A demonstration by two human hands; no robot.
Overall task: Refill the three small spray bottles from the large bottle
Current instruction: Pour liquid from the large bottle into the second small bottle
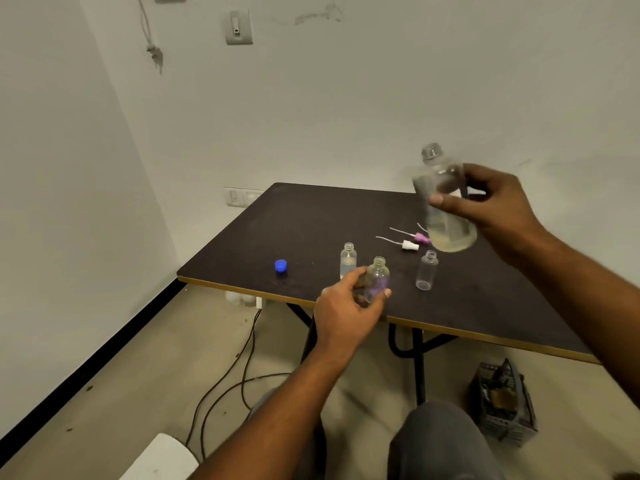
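Observation:
My right hand (491,202) grips the large clear bottle (445,202) above the dark table (311,220); it is uncapped, slightly tilted, with a little yellowish liquid at its bottom. My left hand (349,306) holds one small open bottle (377,277) near the table's front edge. A second small bottle (348,259) stands just behind it with some liquid inside. A third small bottle (426,270) stands to the right and looks empty. Spray heads, a white one (408,244) and a pink one (423,238), lie on the table under the large bottle.
A blue cap (281,265) lies on the table to the left. Under the table run black cables (228,386). A dark basket (502,403) sits on the floor at the right. White walls stand behind and to the left.

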